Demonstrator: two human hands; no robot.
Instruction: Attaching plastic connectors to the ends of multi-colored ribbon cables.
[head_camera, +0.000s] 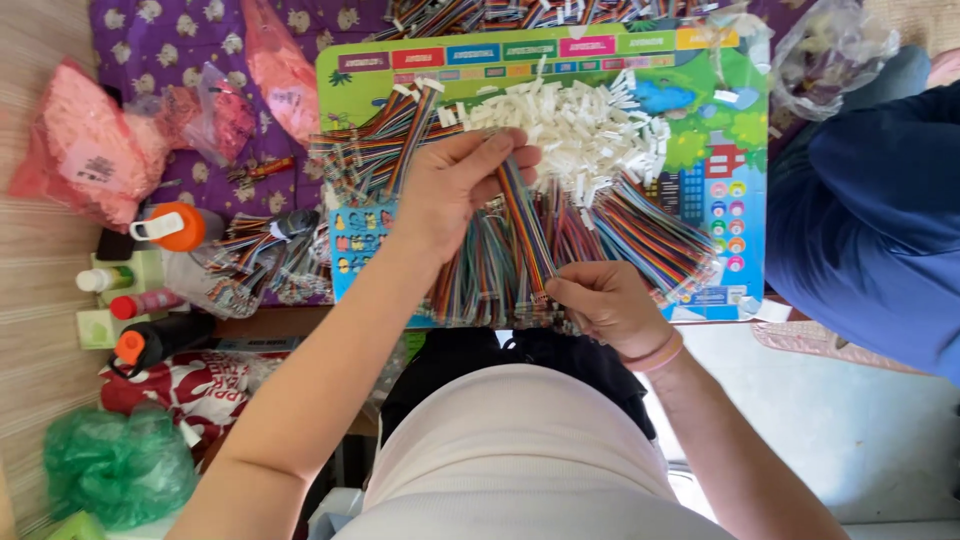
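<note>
A big heap of short rainbow ribbon cables (620, 235) with white plastic connectors (585, 130) lies on a colourful printed board (735, 150) in front of me. My left hand (455, 185) grips the connector end of one multicoloured ribbon cable (527, 225), held above the heap. My right hand (600, 300) pinches the lower end of that same cable near the board's front edge, so the cable runs taut between both hands.
Pink bags (85, 150) and clear bags of parts sit at the left on a purple cloth. Bottles with orange caps (165, 228) and a green bag (115, 465) lie lower left. Another person in blue (870, 220) sits at the right.
</note>
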